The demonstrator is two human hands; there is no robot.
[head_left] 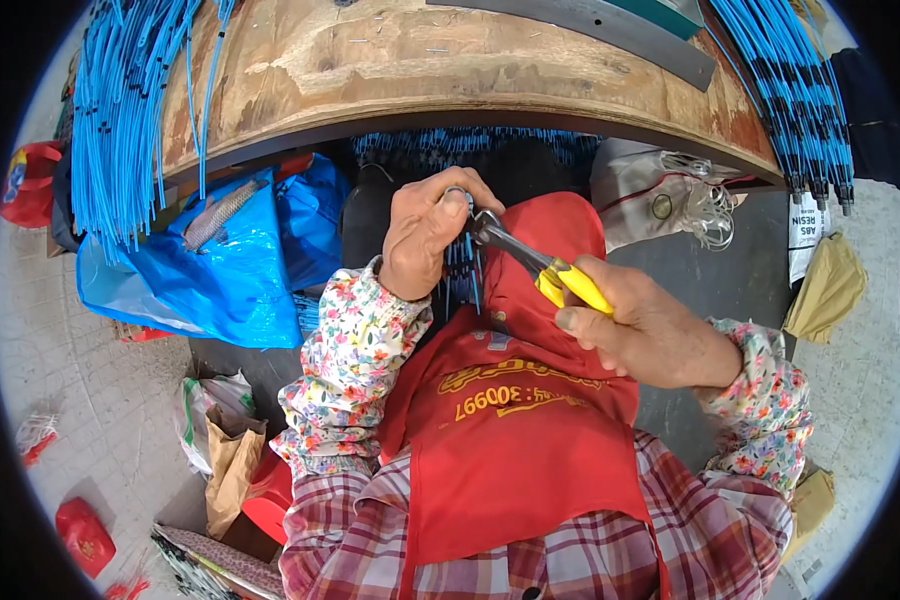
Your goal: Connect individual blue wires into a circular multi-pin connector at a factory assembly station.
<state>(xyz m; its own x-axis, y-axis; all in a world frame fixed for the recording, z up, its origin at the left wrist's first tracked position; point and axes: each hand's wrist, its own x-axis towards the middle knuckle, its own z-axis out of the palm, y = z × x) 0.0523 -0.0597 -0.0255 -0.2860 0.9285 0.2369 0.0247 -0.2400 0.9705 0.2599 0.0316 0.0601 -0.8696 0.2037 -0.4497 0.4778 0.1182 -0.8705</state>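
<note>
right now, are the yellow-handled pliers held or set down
Held: the right hand's grip is around the yellow handles of the pliers, whose metal head points toward the left hand.

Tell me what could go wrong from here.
1. The yellow-handled pliers in the right hand have their head right by the thumb and fingers of the left hand, so a slip could pinch or nick them.
2. The hands work over the red apron; a dropped tool would probably land on the lap.
3. The hanging blue cables droop over the edge of the wooden table and might slide off if tugged.
</note>
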